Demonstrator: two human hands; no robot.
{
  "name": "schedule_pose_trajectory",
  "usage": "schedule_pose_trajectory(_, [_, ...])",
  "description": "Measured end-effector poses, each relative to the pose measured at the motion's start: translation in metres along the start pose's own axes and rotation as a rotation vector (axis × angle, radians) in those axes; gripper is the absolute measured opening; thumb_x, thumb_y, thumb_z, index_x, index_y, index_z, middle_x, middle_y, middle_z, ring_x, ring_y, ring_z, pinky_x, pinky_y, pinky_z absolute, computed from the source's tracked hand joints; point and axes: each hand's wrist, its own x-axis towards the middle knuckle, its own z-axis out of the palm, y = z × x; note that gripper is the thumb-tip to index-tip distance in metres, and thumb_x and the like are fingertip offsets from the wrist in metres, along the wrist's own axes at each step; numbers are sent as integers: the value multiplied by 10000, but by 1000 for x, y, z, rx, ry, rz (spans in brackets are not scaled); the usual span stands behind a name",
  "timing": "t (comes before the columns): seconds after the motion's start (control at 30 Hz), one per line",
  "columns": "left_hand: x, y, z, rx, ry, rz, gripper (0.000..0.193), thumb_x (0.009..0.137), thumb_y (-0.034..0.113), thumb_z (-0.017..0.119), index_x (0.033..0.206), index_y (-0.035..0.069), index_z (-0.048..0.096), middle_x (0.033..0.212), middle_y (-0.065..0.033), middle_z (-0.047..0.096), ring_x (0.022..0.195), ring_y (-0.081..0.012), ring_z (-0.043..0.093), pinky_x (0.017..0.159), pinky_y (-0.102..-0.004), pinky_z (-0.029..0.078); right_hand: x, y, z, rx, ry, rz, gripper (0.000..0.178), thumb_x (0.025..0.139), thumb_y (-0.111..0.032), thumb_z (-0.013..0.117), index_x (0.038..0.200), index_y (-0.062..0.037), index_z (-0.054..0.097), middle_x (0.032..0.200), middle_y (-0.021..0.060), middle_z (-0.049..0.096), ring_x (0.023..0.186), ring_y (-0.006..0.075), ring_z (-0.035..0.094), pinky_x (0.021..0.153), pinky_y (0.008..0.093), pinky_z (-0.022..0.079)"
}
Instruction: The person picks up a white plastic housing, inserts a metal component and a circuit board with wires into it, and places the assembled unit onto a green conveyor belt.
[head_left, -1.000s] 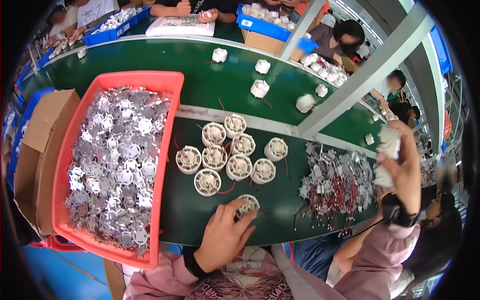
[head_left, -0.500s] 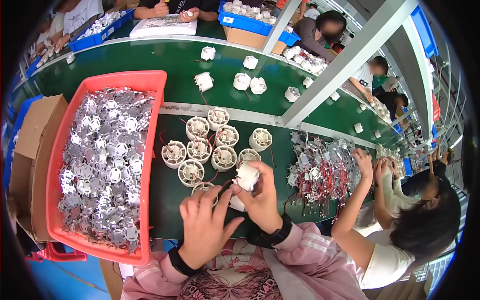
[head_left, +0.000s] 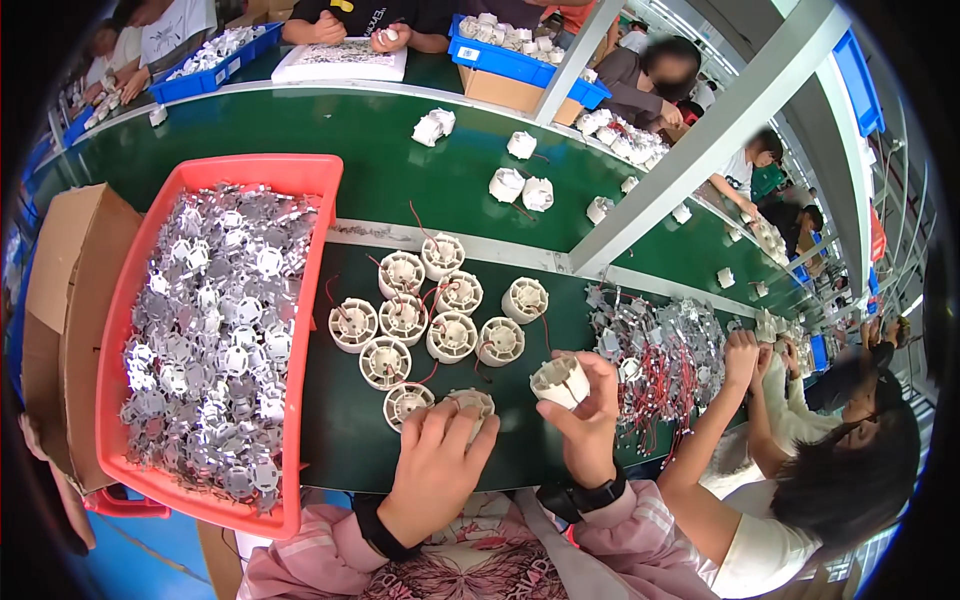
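My right hand has its thumb and fingers closed around a white round plastic housing, holding it above the green bench. To its left, my left hand curls its fingers over another white housing near the bench's front edge; its fingers partly cover it. Beside those fingertips stands a spoked housing. Several more such housings with thin red wires stand in a group just beyond, among them a ring-shaped one and a separate one at the group's right.
On the left a red tray holds a heap of silver metal plates, with a cardboard box beside it. Wired plates lie piled at right. Past a metal rail, a green conveyor carries white housings. Another person's arm reaches in at right.
My right hand has moved right, carrying its housing away from my left hand. My left hand has come down over a housing on the bench.
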Motion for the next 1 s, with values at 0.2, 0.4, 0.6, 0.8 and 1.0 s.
schedule_pose_trajectory(0.2, [-1,0,1,54,-112,111,413,715,99,566,1125,53,593,1114,-96,505,1043,-279,483,918,-462,376,0,31,-12,77,-2,-78,634,678,137,691,1201,-94,419,1302,106,421,1132,196,512,950,328,432])
schedule_pose_trajectory(0.4, [2,-5,-1,-7,-100,147,359,688,61,590,1044,58,634,1096,-102,531,1022,-281,500,922,-459,386,8,-14,-7,-544,-104,-113,654,718,99,645,1301,-80,408,1402,156,350,1234,256,450,1004,376,385])
schedule_pose_trajectory(0.6, [-7,-11,-29,-145,205,41,345,651,-26,623,986,52,651,1008,-104,578,927,-276,545,813,-432,436,80,-137,12,-787,-301,-390,492,746,28,628,1225,-36,538,1301,167,504,1198,276,507,991,354,394])
schedule_pose_trajectory(0.8, [-18,-32,-47,-201,319,-81,232,797,-13,645,1026,-17,606,753,-145,578,633,-286,555,570,-340,460,269,-74,16,-1257,-137,-268,456,808,-265,635,1199,-38,578,1204,182,588,1047,335,592,917,390,465])
schedule_pose_trajectory(1.0, [-39,-45,-39,-368,135,-273,246,796,-34,632,1041,-7,622,769,-176,588,659,-327,575,604,-378,479,353,45,-41,-1545,-234,241,657,690,-431,692,1287,-219,519,1367,111,443,1311,329,350,946,620,320])
